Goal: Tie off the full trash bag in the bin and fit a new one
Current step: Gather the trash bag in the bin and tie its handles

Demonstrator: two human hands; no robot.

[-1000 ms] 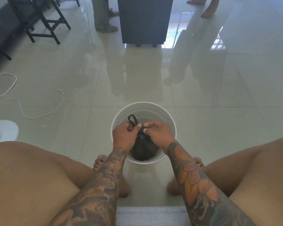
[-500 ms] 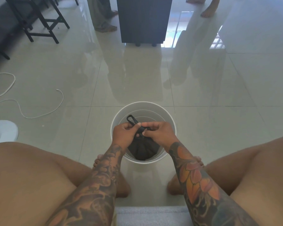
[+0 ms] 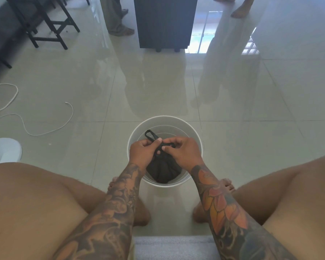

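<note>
Since the earlier frames little has shifted: the bin and bag sit where they were, while the two hands have drawn closer over the bag's neck and the black loop now sticks out a bit less to the upper left.

The floor is glossy pale tile with thin grout lines, mirroring the furniture and standing people. A dark, ribbed cabinet stands on short feet at the far end, and black stools with straight square legs stand at the upper left. A thin white cord snakes across the tiles at left, near a smooth white rounded object at the edge of view.

The bin is a round, smooth white plastic bucket on the floor between the seated person's bare feet. Inside it sits the bag, black, matte and bulging, its top gathered into a twisted neck.

The left hand is curled round that neck, thumb on top. The right hand touches it, fingers bent and pinching the black strands at the knot. A narrow loop of the bag's tie pokes out beyond the left thumb.
</note>
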